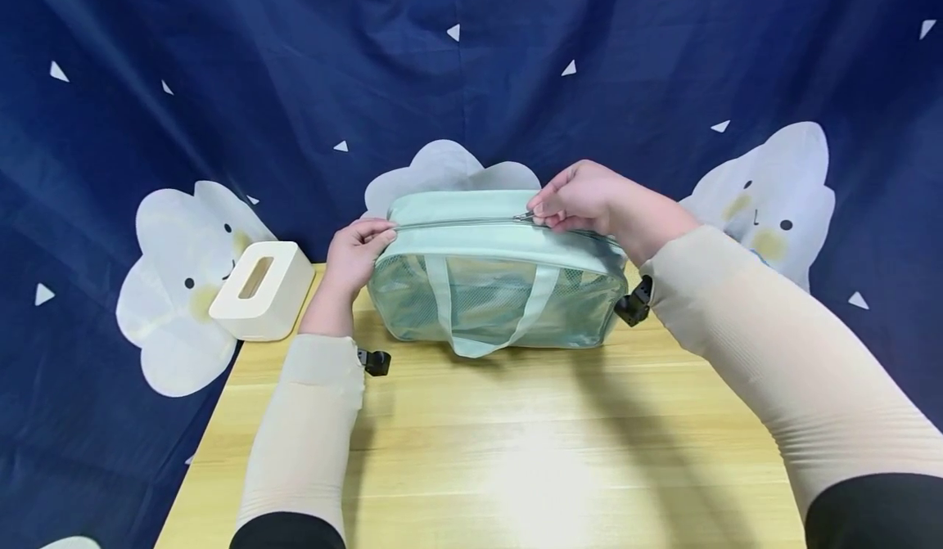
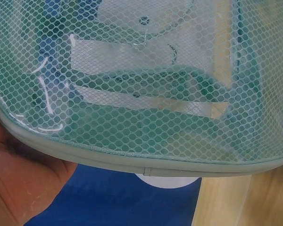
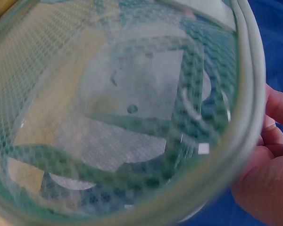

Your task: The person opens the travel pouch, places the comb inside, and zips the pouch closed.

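A mint-green bag (image 1: 494,295) with see-through mesh sides and a hanging strap handle (image 1: 534,308) stands upright on the table. Along its top runs a zipper (image 1: 457,222). At the zipper's left end, my left hand (image 1: 357,256) pinches the bag's top corner between thumb and fingers. My right hand (image 1: 585,199) pinches the metal zipper pull (image 1: 523,217) right of the middle of the top. Through the mesh (image 2: 146,127) in the left wrist view, only the backdrop and table show. The right wrist view has the bag's side piping (image 3: 252,94) beside the fingers.
A white tissue box (image 1: 265,291) with an oval slot stands at the table's left back edge. Behind the wooden table (image 1: 457,451) hangs a dark blue curtain (image 1: 295,83) with clouds and small white triangles. Small black cameras (image 1: 376,362) are fixed at both wrists.
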Demonstrator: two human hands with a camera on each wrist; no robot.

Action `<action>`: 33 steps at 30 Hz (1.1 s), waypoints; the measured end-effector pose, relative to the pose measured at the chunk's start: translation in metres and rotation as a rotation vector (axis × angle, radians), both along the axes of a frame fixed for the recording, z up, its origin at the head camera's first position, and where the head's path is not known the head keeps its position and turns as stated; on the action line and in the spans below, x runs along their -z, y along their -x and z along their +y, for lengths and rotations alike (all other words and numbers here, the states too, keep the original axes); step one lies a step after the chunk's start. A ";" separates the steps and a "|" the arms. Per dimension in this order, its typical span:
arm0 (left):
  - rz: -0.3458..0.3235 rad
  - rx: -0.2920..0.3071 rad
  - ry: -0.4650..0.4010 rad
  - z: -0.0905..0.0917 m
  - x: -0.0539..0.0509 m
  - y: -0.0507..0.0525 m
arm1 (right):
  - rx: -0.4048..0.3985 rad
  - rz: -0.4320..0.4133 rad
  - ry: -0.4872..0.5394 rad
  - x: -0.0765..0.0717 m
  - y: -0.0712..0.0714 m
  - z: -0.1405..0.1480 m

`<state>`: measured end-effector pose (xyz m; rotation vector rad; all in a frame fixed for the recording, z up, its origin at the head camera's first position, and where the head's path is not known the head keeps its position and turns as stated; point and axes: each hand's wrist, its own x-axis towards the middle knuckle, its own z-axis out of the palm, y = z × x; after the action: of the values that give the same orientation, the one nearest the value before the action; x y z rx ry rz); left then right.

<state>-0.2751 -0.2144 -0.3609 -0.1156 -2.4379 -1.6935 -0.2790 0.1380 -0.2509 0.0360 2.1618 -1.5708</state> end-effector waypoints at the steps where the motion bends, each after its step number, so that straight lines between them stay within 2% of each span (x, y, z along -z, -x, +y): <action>1: 0.000 0.000 -0.003 0.000 0.000 0.000 | 0.001 0.000 0.002 -0.001 -0.001 0.003; 8: -0.001 0.000 -0.008 0.001 0.000 -0.001 | 0.004 0.018 -0.005 -0.005 -0.008 0.030; 14: 0.012 -0.009 -0.027 0.001 0.000 0.000 | -0.007 0.026 -0.001 -0.002 -0.012 0.059; 26: 0.003 -0.042 -0.041 -0.006 0.002 -0.001 | -0.001 -0.007 0.037 0.013 -0.023 0.104; 33: 0.023 -0.024 -0.066 -0.003 0.002 -0.002 | 0.011 -0.029 0.080 0.028 -0.027 0.125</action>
<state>-0.2734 -0.2175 -0.3629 -0.0963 -2.3548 -1.7510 -0.2517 0.2635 -0.2791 0.0441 2.0781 -1.6519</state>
